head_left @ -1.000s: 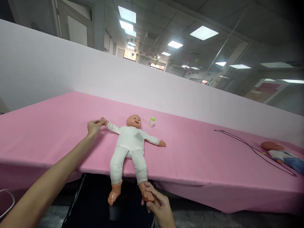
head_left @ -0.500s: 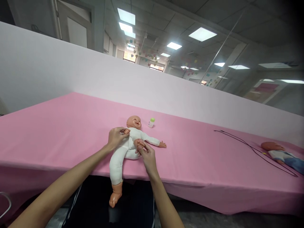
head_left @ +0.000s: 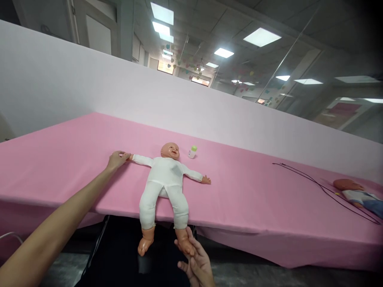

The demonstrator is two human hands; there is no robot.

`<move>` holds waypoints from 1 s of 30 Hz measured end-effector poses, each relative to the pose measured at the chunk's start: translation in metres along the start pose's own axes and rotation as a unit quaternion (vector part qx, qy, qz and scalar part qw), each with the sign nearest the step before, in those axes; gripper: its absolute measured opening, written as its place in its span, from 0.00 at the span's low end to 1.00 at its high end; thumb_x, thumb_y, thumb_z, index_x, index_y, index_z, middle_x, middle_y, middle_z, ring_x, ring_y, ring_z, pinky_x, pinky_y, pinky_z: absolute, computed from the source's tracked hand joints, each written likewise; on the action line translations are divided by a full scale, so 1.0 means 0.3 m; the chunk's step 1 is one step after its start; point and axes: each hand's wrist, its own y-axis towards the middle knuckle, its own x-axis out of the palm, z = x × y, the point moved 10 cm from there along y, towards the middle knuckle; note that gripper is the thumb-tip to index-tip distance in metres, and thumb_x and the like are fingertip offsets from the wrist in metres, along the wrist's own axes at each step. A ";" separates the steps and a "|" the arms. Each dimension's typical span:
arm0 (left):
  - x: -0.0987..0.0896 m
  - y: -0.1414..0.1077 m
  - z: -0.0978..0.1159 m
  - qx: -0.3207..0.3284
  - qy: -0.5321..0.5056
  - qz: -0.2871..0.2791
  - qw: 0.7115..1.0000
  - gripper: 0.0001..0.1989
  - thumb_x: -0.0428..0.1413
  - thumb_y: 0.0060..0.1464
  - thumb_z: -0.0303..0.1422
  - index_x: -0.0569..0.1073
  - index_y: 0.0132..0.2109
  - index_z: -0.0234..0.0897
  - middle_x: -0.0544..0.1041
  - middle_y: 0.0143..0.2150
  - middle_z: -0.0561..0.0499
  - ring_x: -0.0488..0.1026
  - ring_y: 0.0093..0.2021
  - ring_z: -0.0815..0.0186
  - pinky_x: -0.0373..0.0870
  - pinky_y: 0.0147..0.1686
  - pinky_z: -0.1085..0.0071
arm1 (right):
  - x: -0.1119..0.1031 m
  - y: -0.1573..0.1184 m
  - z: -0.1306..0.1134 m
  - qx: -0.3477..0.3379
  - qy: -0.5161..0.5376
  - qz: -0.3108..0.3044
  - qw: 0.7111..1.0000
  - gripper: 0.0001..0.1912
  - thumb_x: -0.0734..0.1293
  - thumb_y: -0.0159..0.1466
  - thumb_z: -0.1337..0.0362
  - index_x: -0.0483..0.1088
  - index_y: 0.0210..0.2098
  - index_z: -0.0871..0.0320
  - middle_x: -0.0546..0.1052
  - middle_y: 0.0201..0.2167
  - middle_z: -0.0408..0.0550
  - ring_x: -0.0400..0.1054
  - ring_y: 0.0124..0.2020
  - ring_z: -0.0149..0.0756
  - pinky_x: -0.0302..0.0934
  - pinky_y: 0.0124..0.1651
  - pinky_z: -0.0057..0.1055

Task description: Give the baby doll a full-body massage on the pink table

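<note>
Nearest you, your right hand [head_left: 198,266] has its grip closed on one foot of the baby doll [head_left: 164,182], below the edge of the surface [head_left: 257,207]. The doll's other foot hangs free just beside it. One doll in white lies on its back here, legs dangling over the near edge, arms spread wide. Your left hand [head_left: 116,160] reaches across the pink cloth and pinches the doll's outstretched hand, fingers closed on it. Beyond the doll's head stands one small bottle [head_left: 192,152] with a green cap, clear of both hands. Far to your right, a thin black cord [head_left: 323,190] trails over the cloth to a second doll [head_left: 356,196], partly cut off by the frame. A pale partition [head_left: 167,99] rises behind the surface.
</note>
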 end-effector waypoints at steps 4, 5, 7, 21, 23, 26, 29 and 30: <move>0.012 0.004 0.020 0.031 0.155 -0.019 0.987 0.18 0.55 0.59 0.47 0.78 0.36 0.36 0.81 0.35 0.41 0.78 0.38 0.50 0.70 0.37 0.61 | 0.010 -0.003 0.098 0.051 0.063 -0.049 0.996 0.30 0.82 0.54 0.44 0.77 0.54 0.36 0.45 0.79 0.38 0.53 0.75 0.59 0.73 0.54 0.48; 0.009 0.003 0.024 0.032 0.204 -0.015 0.978 0.19 0.53 0.60 0.48 0.78 0.36 0.37 0.82 0.38 0.39 0.78 0.40 0.48 0.69 0.38 0.60 | 0.007 -0.005 0.108 0.062 0.065 -0.063 0.994 0.31 0.82 0.53 0.43 0.77 0.54 0.35 0.44 0.79 0.37 0.51 0.75 0.59 0.72 0.56 0.52; 0.001 0.001 0.024 0.021 0.270 -0.007 0.963 0.21 0.51 0.60 0.50 0.79 0.38 0.38 0.82 0.43 0.38 0.78 0.43 0.45 0.69 0.38 0.57 | -0.001 -0.018 0.112 0.082 0.062 -0.098 0.990 0.33 0.83 0.52 0.43 0.76 0.55 0.33 0.44 0.79 0.38 0.50 0.76 0.61 0.68 0.60 0.58; 0.355 -0.123 0.421 0.267 0.204 -0.005 0.942 0.23 0.47 0.70 0.43 0.76 0.61 0.35 0.76 0.62 0.37 0.70 0.62 0.47 0.66 0.61 0.54 | 0.064 0.236 -0.324 0.178 -0.346 -0.146 0.910 0.28 0.72 0.66 0.41 0.80 0.44 0.62 0.83 0.43 0.59 0.75 0.21 0.30 0.58 0.17 0.19; 0.437 -0.127 0.452 0.240 0.126 -0.048 0.961 0.26 0.45 0.71 0.46 0.73 0.63 0.34 0.74 0.64 0.36 0.69 0.65 0.47 0.65 0.62 0.54 | 0.097 0.304 -0.360 0.171 -0.314 -0.145 0.922 0.28 0.72 0.66 0.42 0.79 0.41 0.65 0.83 0.38 0.58 0.73 0.20 0.28 0.59 0.17 0.18; 0.528 -0.116 0.472 0.189 0.051 -0.088 0.977 0.32 0.37 0.73 0.51 0.72 0.63 0.34 0.74 0.64 0.35 0.70 0.65 0.48 0.65 0.61 0.55 | 0.077 0.433 -0.401 0.133 -0.211 -0.046 0.967 0.25 0.70 0.70 0.47 0.78 0.46 0.67 0.83 0.42 0.62 0.80 0.33 0.35 0.75 0.35 0.25; 0.589 -0.095 0.463 0.154 0.030 -0.109 0.982 0.36 0.32 0.71 0.56 0.72 0.61 0.37 0.75 0.63 0.35 0.73 0.62 0.47 0.67 0.59 0.54 | 0.042 0.567 -0.365 0.149 -0.101 0.044 0.983 0.24 0.64 0.76 0.52 0.76 0.50 0.70 0.79 0.53 0.68 0.79 0.51 0.42 0.74 0.57 0.33; 0.605 -0.088 0.452 0.142 0.025 -0.115 0.983 0.38 0.31 0.70 0.59 0.72 0.62 0.38 0.75 0.63 0.35 0.73 0.62 0.46 0.67 0.59 0.53 | 0.041 0.613 -0.346 0.159 -0.070 0.061 0.983 0.24 0.62 0.77 0.52 0.75 0.51 0.70 0.79 0.54 0.68 0.78 0.54 0.42 0.73 0.59 0.34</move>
